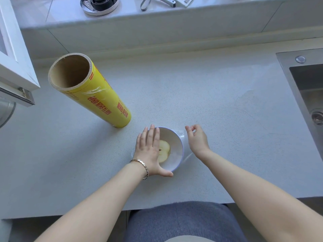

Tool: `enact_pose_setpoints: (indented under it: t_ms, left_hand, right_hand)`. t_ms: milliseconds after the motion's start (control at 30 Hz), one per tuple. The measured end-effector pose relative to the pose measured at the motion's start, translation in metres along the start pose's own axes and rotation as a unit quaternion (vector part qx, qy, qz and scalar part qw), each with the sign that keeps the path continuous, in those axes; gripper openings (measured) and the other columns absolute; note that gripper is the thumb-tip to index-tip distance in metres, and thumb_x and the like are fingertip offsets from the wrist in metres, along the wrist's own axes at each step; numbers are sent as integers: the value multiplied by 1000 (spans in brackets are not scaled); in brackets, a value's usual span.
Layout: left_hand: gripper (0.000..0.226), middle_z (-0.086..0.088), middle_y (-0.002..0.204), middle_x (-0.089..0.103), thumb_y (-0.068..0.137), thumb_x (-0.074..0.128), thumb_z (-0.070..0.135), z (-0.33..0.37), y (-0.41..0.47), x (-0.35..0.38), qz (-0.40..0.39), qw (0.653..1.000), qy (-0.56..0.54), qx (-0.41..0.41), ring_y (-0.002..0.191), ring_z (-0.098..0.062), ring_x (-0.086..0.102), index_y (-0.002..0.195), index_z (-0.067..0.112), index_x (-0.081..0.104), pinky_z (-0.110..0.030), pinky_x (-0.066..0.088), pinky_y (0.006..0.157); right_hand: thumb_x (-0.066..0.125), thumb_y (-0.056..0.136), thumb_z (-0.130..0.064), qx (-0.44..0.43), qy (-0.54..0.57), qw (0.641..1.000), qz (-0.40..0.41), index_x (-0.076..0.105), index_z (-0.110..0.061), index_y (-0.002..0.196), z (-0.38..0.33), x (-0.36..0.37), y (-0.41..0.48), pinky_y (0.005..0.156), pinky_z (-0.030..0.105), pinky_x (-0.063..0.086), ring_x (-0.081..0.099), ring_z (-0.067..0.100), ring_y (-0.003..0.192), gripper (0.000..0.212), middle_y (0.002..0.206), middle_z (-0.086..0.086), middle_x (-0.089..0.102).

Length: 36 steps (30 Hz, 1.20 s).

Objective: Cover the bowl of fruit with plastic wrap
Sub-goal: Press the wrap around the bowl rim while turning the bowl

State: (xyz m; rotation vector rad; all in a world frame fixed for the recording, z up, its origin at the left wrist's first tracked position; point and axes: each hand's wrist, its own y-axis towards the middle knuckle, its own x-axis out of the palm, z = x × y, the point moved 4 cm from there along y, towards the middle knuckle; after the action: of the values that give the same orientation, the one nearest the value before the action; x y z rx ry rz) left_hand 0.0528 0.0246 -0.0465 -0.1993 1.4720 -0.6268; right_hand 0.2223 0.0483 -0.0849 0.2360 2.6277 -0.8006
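A small white bowl [176, 147] sits near the counter's front edge with half an apple [165, 151] in it, cut side up. A clear sheet of plastic wrap [182, 135] lies over the bowl and hangs past its right rim. My left hand [150, 151] lies flat on the left part of the bowl, fingers spread, thumb against the near rim. My right hand [197, 140] is just right of the bowl, fingers curled and pinching the wrap's edge. A tall yellow roll of plastic wrap [97, 95] stands upright to the back left of the bowl.
A steel sink [307, 88] is set into the counter at the right. A raised ledge at the back carries a round metal tin [99, 5] and metal utensils [166, 2]. A white cabinet door [14, 49] juts in at the left. The counter's front edge [174, 205] runs below the bowl.
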Motion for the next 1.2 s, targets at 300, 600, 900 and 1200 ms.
enact_pose_setpoints:
  t_ms: [300,600,900,1200]
  left_hand:
    - [146,-12,153,-25,48,65,76,2,-1,1,19,997,-52,-60,141,-30,-24,140,7,-25,-43,-13,115]
    - [148,-14,152,-27,47,63,79,5,-1,1,25,992,-72,-99,141,-32,-24,139,5,-27,-43,-13,114]
    - [149,-13,152,-28,46,65,78,5,-2,1,24,991,-77,-107,140,-31,-25,139,6,-27,-43,-13,114]
    - [148,-13,152,-27,47,65,77,5,-2,1,25,991,-73,-107,141,-31,-23,140,6,-26,-43,-12,115]
  right_hand:
    - [35,94,-44,133,131,981,-54,48,-13,90,12,11,-19,62,26,38,51,13,66,33,75,-1,52]
    - [55,89,-32,181,260,937,-144,50,-20,72,33,18,-60,77,24,42,55,11,73,21,72,-2,54]
    - [48,93,-15,84,274,956,-67,50,-14,70,24,8,-58,71,21,45,53,10,65,23,67,1,57]
    - [40,97,-16,143,345,925,-70,40,-14,70,18,11,-49,55,21,44,47,4,39,27,58,3,42]
